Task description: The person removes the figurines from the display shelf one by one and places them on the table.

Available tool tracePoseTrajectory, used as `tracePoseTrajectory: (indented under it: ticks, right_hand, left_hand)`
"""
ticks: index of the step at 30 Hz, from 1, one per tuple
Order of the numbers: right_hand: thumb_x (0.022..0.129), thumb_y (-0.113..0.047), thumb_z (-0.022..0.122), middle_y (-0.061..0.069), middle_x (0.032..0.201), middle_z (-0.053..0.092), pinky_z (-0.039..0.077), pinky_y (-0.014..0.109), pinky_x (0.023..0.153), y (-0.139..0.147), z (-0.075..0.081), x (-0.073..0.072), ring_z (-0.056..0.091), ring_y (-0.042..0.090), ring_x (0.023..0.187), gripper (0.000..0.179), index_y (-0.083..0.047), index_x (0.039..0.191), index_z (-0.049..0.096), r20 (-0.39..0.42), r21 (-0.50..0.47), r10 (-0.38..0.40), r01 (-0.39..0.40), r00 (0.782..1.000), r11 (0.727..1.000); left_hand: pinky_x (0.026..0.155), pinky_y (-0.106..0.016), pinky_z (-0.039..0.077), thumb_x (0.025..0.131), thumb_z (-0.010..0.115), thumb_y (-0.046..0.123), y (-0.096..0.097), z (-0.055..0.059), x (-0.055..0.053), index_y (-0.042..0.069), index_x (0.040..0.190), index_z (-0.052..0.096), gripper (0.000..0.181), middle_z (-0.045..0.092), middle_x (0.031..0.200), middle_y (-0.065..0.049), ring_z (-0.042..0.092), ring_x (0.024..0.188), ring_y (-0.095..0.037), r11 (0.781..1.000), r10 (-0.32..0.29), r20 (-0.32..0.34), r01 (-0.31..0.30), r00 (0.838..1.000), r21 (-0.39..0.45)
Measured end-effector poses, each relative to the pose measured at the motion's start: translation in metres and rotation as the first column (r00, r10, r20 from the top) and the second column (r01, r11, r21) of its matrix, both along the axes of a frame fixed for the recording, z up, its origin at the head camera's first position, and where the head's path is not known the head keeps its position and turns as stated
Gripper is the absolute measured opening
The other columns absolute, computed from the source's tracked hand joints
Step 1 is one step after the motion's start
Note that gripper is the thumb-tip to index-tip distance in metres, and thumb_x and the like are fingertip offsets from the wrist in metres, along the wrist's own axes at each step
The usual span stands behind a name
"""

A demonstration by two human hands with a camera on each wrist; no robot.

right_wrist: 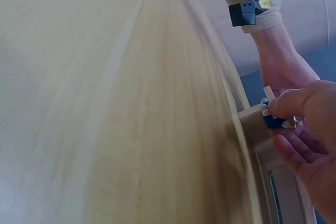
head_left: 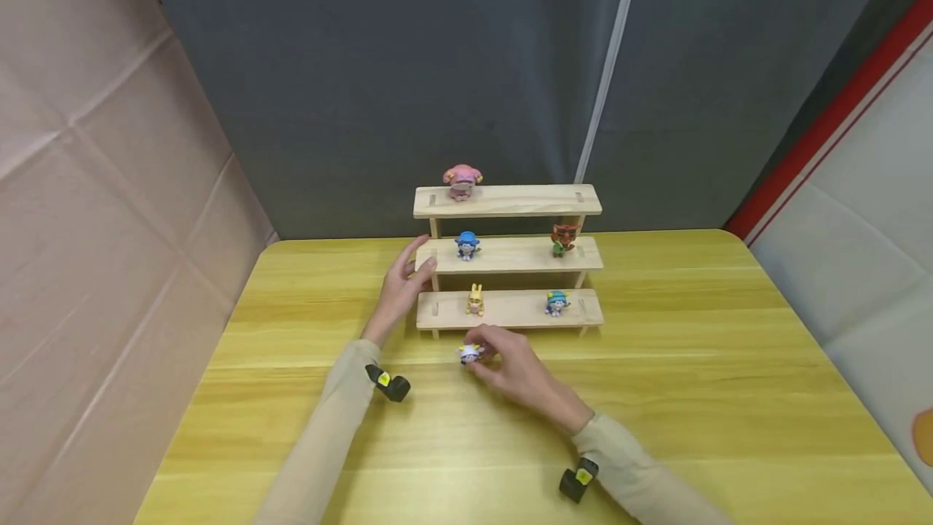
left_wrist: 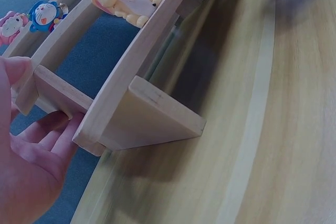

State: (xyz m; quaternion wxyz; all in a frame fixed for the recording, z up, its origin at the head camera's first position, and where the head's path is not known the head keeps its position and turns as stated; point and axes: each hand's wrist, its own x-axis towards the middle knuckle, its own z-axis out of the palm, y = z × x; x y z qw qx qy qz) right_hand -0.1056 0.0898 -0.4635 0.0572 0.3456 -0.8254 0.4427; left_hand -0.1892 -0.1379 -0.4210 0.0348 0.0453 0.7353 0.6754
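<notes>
In the head view my right hand (head_left: 516, 367) pinches a small figurine (head_left: 470, 354) with a white and yellow top, just in front of the lowest step. Its blue part shows between thumb and fingers in the right wrist view, where the figurine (right_wrist: 273, 120) is partly covered. My left hand (head_left: 402, 288) holds the left end of a three-step wooden display stand (head_left: 510, 254). In the left wrist view the left thumb (left_wrist: 17, 69) lies at the end of the middle step, and the other fingers reach under it against the side support.
A pink figurine (head_left: 462, 182) stands on the top step. The middle step bears a blue-hatted figurine (head_left: 467, 246) and a reddish-brown one (head_left: 564, 240). On the lowest step are a yellow long-eared figurine (head_left: 475, 300) and a teal-capped one (head_left: 557, 303). Behind the wooden table (head_left: 729, 395) hangs grey cloth (head_left: 379, 87).
</notes>
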Motion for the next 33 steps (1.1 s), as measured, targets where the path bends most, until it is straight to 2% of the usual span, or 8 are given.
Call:
tracePoseTrajectory:
  ticks: [13, 20, 22, 30, 33]
  right_hand:
    - [0.081, 0.000, 0.082, 0.006, 0.102, 0.072, 0.060, 0.019, 0.077, 0.001, -0.010, 0.000, 0.070, 0.013, 0.086, 0.031, -0.006, 0.108, 0.066, 0.042, 0.023, -0.013, 0.012, 0.999, 1.000]
    - [0.082, 0.000, 0.082, 0.005, 0.102, 0.072, 0.060, 0.020, 0.080, -0.002, -0.014, 0.001, 0.070, 0.014, 0.089, 0.030, -0.008, 0.106, 0.066, 0.061, 0.023, -0.019, 0.018, 0.998, 1.000]
    - [0.082, -0.001, 0.082, 0.004, 0.102, 0.071, 0.060, 0.020, 0.081, -0.003, -0.016, 0.001, 0.070, 0.013, 0.090, 0.030, -0.009, 0.106, 0.066, 0.065, 0.032, -0.026, 0.024, 0.998, 0.999]
    - [0.085, -0.006, 0.081, 0.001, 0.102, 0.071, 0.059, 0.022, 0.082, -0.004, -0.021, 0.001, 0.068, 0.011, 0.092, 0.027, -0.012, 0.106, 0.066, 0.094, 0.068, -0.043, 0.037, 0.995, 0.997]
    - [0.084, -0.006, 0.082, 0.000, 0.101, 0.071, 0.059, 0.023, 0.080, -0.004, -0.022, 0.000, 0.067, 0.011, 0.091, 0.028, -0.013, 0.105, 0.065, 0.087, 0.064, -0.045, 0.040, 0.995, 0.997]
  left_hand:
    - [0.106, -0.056, 0.049, 0.105, 0.056, 0.018, -0.001, -0.004, -0.003, 0.012, 0.158, 0.035, 0.057, 0.055, 0.139, -0.030, 0.055, 0.128, -0.042, 1.000, -0.005, -0.013, 0.005, 1.000, -0.002]
    - [0.107, -0.056, 0.049, 0.105, 0.056, 0.021, -0.005, -0.029, -0.017, 0.018, 0.159, 0.035, 0.058, 0.055, 0.140, -0.030, 0.054, 0.129, -0.042, 1.000, 0.002, -0.029, -0.002, 1.000, 0.006]
    - [0.107, -0.056, 0.049, 0.106, 0.056, 0.023, -0.006, -0.032, -0.018, 0.020, 0.159, 0.035, 0.058, 0.054, 0.140, -0.030, 0.054, 0.129, -0.041, 1.000, 0.006, -0.040, -0.006, 0.999, 0.003]
    - [0.103, -0.053, 0.053, 0.105, 0.058, 0.029, -0.004, -0.033, -0.017, 0.027, 0.156, 0.040, 0.054, 0.061, 0.132, -0.025, 0.060, 0.122, -0.033, 0.999, 0.023, -0.066, -0.025, 0.998, -0.026]
    - [0.103, -0.053, 0.053, 0.105, 0.058, 0.029, -0.004, -0.033, -0.017, 0.026, 0.156, 0.040, 0.055, 0.061, 0.132, -0.024, 0.061, 0.120, -0.031, 0.999, 0.027, -0.065, -0.029, 0.998, -0.030]
